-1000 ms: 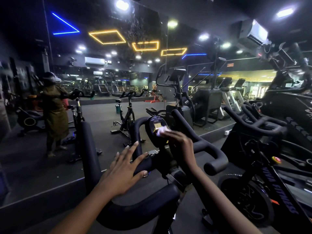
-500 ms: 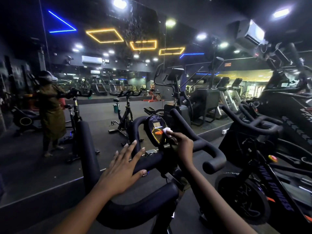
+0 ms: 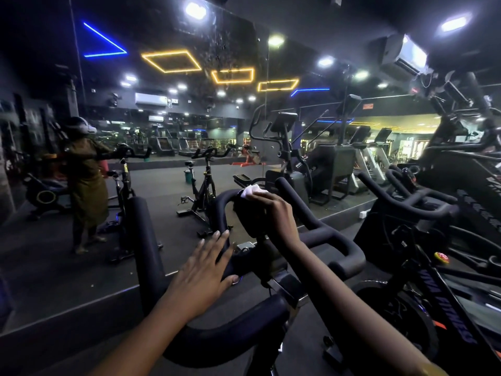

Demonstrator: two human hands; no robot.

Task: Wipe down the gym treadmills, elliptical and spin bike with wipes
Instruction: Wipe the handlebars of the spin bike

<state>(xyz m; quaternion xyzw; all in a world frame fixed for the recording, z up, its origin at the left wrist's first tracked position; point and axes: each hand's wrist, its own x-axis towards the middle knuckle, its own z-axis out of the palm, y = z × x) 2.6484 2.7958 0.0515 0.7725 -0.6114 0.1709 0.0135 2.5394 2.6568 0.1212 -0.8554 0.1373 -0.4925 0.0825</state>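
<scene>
A black spin bike's handlebars (image 3: pixel 146 240) fill the foreground. Its small console (image 3: pixel 248 218) stands upright at the centre, its screen turned away from view behind my right hand. My right hand (image 3: pixel 273 213) pinches a crumpled white wipe (image 3: pixel 250 190) against the console's top edge. My left hand (image 3: pixel 203 272) lies flat with straight fingers on the middle handlebar bar, just left of the console stem.
A second spin bike (image 3: pixel 423 240) stands close on the right. A large wall mirror (image 3: pixel 162 172) ahead reflects bikes, an elliptical (image 3: pixel 282 158), treadmills and a standing person (image 3: pixel 84 180). A raised floor ledge (image 3: pixel 67 310) runs under the mirror.
My right hand has moved the wipe up from the console's lit face to its top edge, and the screen no longer shows. The left hand stays on the bar.
</scene>
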